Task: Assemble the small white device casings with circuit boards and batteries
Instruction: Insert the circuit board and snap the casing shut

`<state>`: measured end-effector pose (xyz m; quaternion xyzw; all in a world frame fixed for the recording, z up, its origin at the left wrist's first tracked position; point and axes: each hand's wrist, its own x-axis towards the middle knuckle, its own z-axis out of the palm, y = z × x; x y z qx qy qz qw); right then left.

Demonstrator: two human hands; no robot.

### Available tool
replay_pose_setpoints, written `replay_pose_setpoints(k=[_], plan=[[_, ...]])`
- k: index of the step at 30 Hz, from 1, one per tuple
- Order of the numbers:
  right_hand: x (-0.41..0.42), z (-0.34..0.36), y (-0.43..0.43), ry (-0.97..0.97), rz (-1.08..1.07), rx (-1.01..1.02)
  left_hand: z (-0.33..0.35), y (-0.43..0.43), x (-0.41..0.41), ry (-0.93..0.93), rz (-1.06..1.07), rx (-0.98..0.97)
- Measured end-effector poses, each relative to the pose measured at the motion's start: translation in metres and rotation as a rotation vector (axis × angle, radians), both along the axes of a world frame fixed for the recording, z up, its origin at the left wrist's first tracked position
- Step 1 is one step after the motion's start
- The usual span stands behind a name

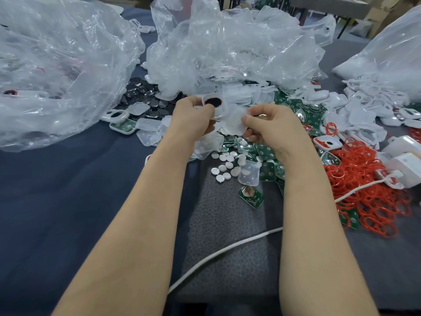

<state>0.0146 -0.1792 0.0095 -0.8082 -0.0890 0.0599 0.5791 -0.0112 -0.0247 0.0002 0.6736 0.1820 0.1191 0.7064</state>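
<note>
Dark blue-grey table (57, 201) under everything, blurred storage clutter behind. Three crumpled clear bags sit beyond the mat (227, 236): left bag (57, 65), middle bag (227, 53), right bag (387, 53), with white parts inside. Mat is grey and textured, nearest the person. Right of mat is a tangled heap of red rings (364, 185). Green boards (268, 156) are heaped at mat's far right edge, spilling onto it. Dark discs (141, 94) are piled beyond mat, to the left. White cable (227, 249) crosses mat diagonally. Both hands hover above mat's far edge, close together. Left hand (193, 115) is curled round a white casing (213, 100), open side up, with a red ring and dark insert showing inside. Right hand (273, 126) pinches a translucent lid (234, 119) between thumb and forefinger; cannot tell whether lid touches casing or sits just beside it. Silver cells (224, 165) are scattered on mat's far edge. One loose board (250, 197) carrying a cell lies on mat, right of centre. Likely step: closing lid onto casing. Risks: lid going on skewed and not snapping shut; ring pushed off its seat and trapped under the lid; a light pinch letting lid drop into the boards heap. Writing: white print on the loose board and marks on its cell are too small to read; no brand legible.
</note>
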Motion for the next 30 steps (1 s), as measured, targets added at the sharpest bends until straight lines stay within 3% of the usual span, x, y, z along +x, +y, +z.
replay_pose_setpoints(k=[9,13,18,30], plan=[[0.002,-0.009,0.006,-0.211,-0.099,-0.261,-0.001,0.004,0.003,-0.051,0.079,-0.026],[0.002,-0.008,0.005,-0.241,-0.194,-0.150,-0.001,0.002,0.003,-0.028,0.027,-0.015],[0.005,-0.007,0.004,-0.168,-0.233,0.004,-0.002,-0.001,0.000,-0.040,-0.056,-0.103],[0.005,-0.007,0.008,-0.040,-0.282,0.286,-0.001,-0.013,-0.003,-0.026,-0.082,-0.061]])
